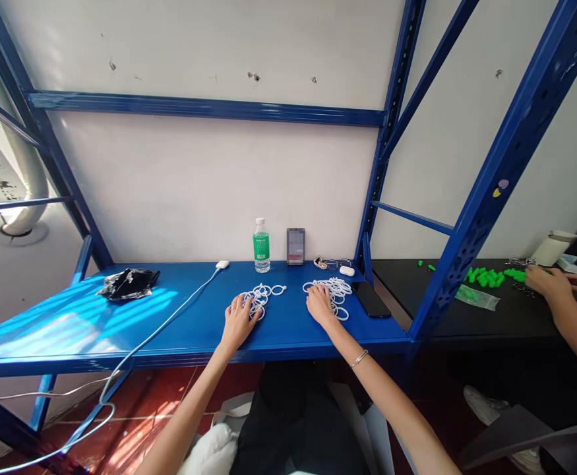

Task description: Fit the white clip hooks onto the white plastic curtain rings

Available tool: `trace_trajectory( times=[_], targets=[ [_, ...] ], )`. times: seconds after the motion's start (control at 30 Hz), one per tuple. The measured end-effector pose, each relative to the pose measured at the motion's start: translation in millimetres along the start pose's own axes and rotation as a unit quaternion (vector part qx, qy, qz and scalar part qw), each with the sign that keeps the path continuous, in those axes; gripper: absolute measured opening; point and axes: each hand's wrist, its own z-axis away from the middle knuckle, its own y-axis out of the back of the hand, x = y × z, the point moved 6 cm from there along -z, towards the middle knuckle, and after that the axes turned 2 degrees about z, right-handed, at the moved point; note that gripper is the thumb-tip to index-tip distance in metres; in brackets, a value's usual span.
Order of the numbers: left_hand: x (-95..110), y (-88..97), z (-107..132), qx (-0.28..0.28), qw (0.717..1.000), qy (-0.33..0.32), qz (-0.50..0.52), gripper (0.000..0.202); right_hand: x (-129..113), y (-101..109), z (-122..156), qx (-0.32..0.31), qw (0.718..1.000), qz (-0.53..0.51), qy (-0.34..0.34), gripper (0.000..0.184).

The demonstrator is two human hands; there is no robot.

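Two loose piles of white plastic-looking rings lie on the blue table, one in front of each hand. My left hand (pixel 239 322) rests at the near left edge of the left pile of rings (pixel 263 295), fingers apart and touching it. A single ring (pixel 279 289) sticks out from that pile to the right. Over the left part of the right pile of rings (pixel 338 288) lies my right hand (pixel 320 304), its fingers stretched onto the rings and partly covering them. Neither hand visibly grips a ring. A bracelet (pixel 359 358) circles my right wrist.
Behind the rings stand a green-labelled bottle (pixel 261 247) and a small upright screen (pixel 295 247). A black phone (pixel 371 300) lies right, a white cable (pixel 169 318) and crumpled black bag (pixel 128 284) left. Beyond the blue post (pixel 506 158), another person's hands (pixel 550 282) handle green pieces (pixel 488 278).
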Motion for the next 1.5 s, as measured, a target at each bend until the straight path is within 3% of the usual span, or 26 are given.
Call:
trace_trajectory(
  times=[0.3, 0.63, 0.77, 1.1, 1.27, 1.5],
  targets=[
    [18.2, 9.7, -0.6, 0.005, 0.996, -0.074, 0.044, 0.043, -46.5, 8.8, 24.4, -0.051, 0.984, -0.082, 0.147, 0.020],
    [79.0, 12.1, 14.5, -0.064, 0.966, -0.196, 0.155, 0.028, -57.3, 17.5, 43.0, -0.080, 0.971, -0.164, 0.153, 0.017],
    [80.8, 9.0, 14.7, -0.106, 0.955, -0.187, 0.202, 0.025, -57.2, 18.0, 42.4, -0.085, 0.967, -0.188, 0.152, 0.019],
    [77.2, 9.5, 14.6, -0.095, 0.945, -0.181, 0.255, 0.023, -59.5, 23.7, 42.4, -0.072, 0.957, -0.238, 0.151, 0.025],
    [80.4, 14.4, 15.0, -0.102, 0.940, -0.186, 0.269, 0.021, -55.2, 23.5, 40.9, -0.072, 0.939, -0.311, 0.127, 0.021],
    [88.1, 22.2, 14.5, -0.131, 0.912, -0.132, 0.366, 0.025, -53.4, 24.1, 37.9, -0.061, 0.926, -0.358, 0.107, 0.014]
  ],
)
